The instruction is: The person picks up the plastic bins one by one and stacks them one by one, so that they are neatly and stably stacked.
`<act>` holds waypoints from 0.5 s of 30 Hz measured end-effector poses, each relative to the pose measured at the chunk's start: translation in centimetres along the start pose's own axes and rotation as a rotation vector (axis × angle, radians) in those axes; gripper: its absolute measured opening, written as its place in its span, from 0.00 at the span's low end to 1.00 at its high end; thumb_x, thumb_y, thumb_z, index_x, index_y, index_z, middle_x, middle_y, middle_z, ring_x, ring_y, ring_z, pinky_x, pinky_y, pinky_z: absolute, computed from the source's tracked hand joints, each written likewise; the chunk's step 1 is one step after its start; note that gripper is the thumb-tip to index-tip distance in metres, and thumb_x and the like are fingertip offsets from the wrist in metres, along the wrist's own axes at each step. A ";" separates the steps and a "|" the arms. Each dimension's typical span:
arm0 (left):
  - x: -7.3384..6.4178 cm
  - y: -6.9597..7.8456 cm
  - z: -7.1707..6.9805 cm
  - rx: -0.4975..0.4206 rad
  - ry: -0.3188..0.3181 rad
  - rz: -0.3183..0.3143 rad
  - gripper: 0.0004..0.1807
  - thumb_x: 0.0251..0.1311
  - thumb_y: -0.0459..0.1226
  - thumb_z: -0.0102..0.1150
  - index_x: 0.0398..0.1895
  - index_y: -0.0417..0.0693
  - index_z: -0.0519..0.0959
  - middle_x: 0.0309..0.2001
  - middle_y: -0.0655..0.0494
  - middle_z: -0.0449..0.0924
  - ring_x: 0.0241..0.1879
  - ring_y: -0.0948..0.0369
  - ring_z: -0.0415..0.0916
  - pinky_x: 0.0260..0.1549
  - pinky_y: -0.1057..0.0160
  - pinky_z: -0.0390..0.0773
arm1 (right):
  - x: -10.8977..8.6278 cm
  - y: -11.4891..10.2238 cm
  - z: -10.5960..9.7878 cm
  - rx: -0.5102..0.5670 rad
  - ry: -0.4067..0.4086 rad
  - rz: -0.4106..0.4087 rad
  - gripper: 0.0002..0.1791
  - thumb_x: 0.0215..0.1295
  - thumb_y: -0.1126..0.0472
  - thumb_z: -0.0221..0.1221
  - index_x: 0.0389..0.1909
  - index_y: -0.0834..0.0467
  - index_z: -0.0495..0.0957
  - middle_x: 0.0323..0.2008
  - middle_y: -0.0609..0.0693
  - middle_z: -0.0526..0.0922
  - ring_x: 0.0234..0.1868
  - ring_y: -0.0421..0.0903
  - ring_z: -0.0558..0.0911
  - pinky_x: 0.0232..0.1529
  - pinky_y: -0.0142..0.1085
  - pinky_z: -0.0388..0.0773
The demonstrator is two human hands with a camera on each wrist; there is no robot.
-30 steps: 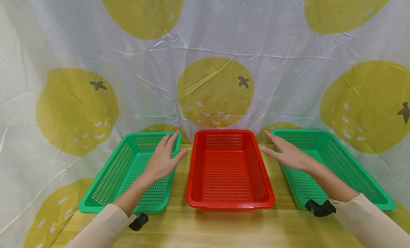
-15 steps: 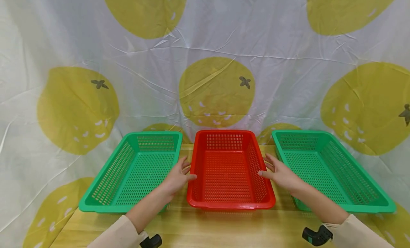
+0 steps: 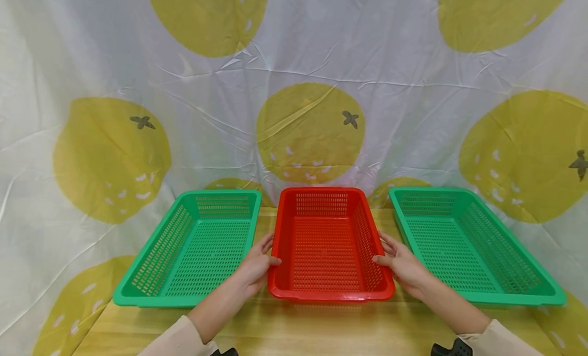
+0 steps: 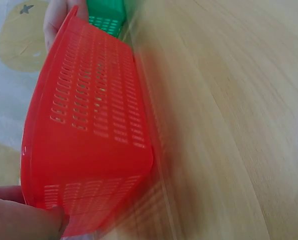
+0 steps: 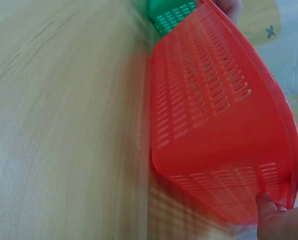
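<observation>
A red plastic basket point(image 3: 323, 294) with slotted walls stands on the wooden table between two green baskets. At its left rim my left hand point(image 3: 254, 266) grips the edge, thumb over the rim and fingers outside under it. My right hand point(image 3: 405, 266) holds the opposite rim the same way. In the left wrist view, the left hand point(image 4: 24, 217) pinches the side of the red basket point(image 4: 89, 155). The right wrist view has the right hand point(image 5: 284, 220) on the rim of the red basket point(image 5: 219, 145). No contents show inside it.
One green basket point(image 3: 161, 301) stands to the left, another green basket point(image 3: 510, 298) to the right, each with a narrow gap to the red one. A curtain point(image 3: 206, 111) with a lemon print hangs right behind the baskets. The wooden table point(image 3: 294, 330) extends in front.
Both hands came down from above the inner sides of the green baskets to the red basket's side rims and now grip them. The baskets have not visibly moved.
</observation>
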State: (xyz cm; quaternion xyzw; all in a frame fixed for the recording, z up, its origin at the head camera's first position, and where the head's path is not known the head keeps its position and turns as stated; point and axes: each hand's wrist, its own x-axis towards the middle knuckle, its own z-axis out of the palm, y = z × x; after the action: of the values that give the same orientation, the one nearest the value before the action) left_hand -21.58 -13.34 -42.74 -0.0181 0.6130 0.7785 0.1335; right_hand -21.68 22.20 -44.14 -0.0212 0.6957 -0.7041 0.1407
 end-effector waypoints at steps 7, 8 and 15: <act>-0.5 0.6 -0.3 -0.042 0.015 -0.010 0.46 0.61 0.13 0.43 0.83 0.39 0.46 0.80 0.39 0.48 0.74 0.36 0.54 0.70 0.38 0.61 | 0.0 -0.6 0.2 0.000 -0.004 -0.021 0.48 0.72 0.74 0.57 0.84 0.62 0.39 0.79 0.67 0.52 0.70 0.63 0.69 0.58 0.43 0.79; -0.6 0.8 -0.3 -0.048 0.011 -0.007 0.46 0.61 0.13 0.43 0.83 0.39 0.46 0.80 0.39 0.48 0.74 0.36 0.53 0.69 0.38 0.61 | 0.0 -0.8 0.1 -0.002 -0.002 -0.027 0.48 0.72 0.73 0.57 0.84 0.62 0.40 0.79 0.67 0.52 0.70 0.63 0.69 0.58 0.43 0.80; -0.9 2.6 -0.4 -0.026 -0.021 0.030 0.45 0.63 0.15 0.47 0.83 0.40 0.47 0.81 0.40 0.48 0.75 0.37 0.53 0.68 0.40 0.64 | -0.3 -2.6 -0.1 -0.027 -0.006 -0.056 0.47 0.74 0.70 0.57 0.84 0.61 0.39 0.80 0.67 0.50 0.67 0.63 0.74 0.54 0.44 0.82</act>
State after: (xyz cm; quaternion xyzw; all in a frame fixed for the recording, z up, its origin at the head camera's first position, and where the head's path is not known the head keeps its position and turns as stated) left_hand -21.38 -14.46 -40.20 -0.0026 0.6016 0.7885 0.1280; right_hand -21.90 22.38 -41.53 -0.0445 0.7038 -0.6984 0.1226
